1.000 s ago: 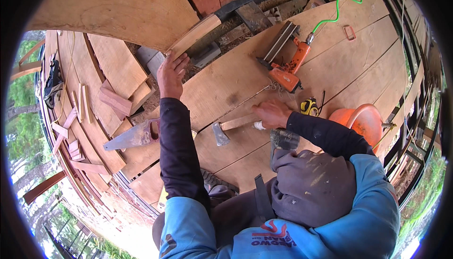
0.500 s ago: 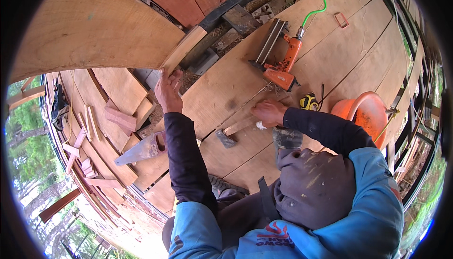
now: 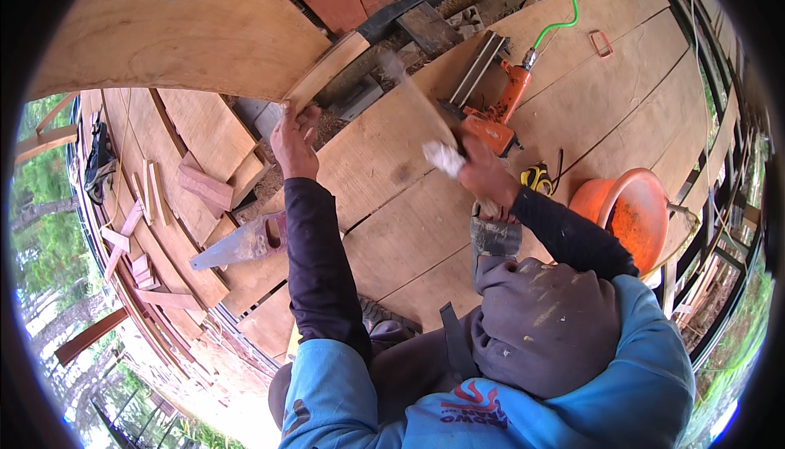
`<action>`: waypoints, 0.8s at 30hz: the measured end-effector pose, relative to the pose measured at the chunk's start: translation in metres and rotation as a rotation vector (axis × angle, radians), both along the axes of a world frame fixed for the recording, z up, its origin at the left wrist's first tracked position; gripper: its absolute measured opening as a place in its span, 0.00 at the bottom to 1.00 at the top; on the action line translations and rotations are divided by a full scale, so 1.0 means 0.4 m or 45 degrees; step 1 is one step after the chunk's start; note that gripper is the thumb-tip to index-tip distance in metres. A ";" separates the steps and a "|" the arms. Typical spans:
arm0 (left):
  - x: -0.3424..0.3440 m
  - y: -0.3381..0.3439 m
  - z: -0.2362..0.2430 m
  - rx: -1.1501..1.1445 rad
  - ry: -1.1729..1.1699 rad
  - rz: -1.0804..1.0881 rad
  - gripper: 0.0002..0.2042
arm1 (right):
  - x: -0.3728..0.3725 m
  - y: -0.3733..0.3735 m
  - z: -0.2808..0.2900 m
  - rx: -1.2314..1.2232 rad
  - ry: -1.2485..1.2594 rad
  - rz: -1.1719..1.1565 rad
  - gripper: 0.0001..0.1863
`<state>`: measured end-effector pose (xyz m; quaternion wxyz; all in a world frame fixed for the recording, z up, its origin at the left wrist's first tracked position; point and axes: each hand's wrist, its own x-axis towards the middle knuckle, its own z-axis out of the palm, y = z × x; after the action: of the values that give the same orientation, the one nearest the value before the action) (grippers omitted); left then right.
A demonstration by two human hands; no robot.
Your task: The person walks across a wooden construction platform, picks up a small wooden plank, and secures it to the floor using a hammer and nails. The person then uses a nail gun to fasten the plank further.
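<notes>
My left hand (image 3: 296,142) reaches up and grips the near end of a narrow light wooden strip (image 3: 327,66), which runs along the edge of a large plywood sheet (image 3: 176,32). In my right hand (image 3: 488,172) is a hammer (image 3: 427,111), raised off the floor, its head blurred by motion and pointing toward the strip. White wrapping shows at the handle beside my fingers. Just beyond that hand, an orange nail gun (image 3: 499,114) lies on the boards. A yellow tape measure (image 3: 536,177) sits to the right of my right hand.
A handsaw (image 3: 241,242) lies left of my left forearm, near loose wood offcuts (image 3: 204,187). An orange bucket (image 3: 590,201) stands at right. The nail gun's green air hose (image 3: 574,9) runs to the far edge. Gaps show between the floor panels (image 3: 409,228).
My right hand has lifted the hammer from the floor, swinging its head up and away toward the strip. My left hand keeps its place at the strip's end. The view has shifted slightly.
</notes>
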<state>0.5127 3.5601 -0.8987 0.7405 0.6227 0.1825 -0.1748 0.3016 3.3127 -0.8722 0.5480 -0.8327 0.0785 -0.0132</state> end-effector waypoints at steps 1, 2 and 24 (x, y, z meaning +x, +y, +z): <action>-0.003 -0.001 0.001 0.010 0.000 -0.004 0.17 | 0.030 0.004 0.011 0.137 0.026 -0.042 0.22; -0.004 -0.007 0.002 0.006 0.011 0.002 0.17 | 0.060 0.004 0.027 0.265 0.049 -0.092 0.21; 0.005 0.018 0.020 0.111 0.016 -0.078 0.23 | 0.161 -0.033 -0.009 -0.374 0.038 0.135 0.22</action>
<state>0.5145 3.5675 -0.8905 0.7058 0.6586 0.1754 -0.1931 0.3659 3.2993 -0.8756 0.4189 -0.9070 0.0396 0.0167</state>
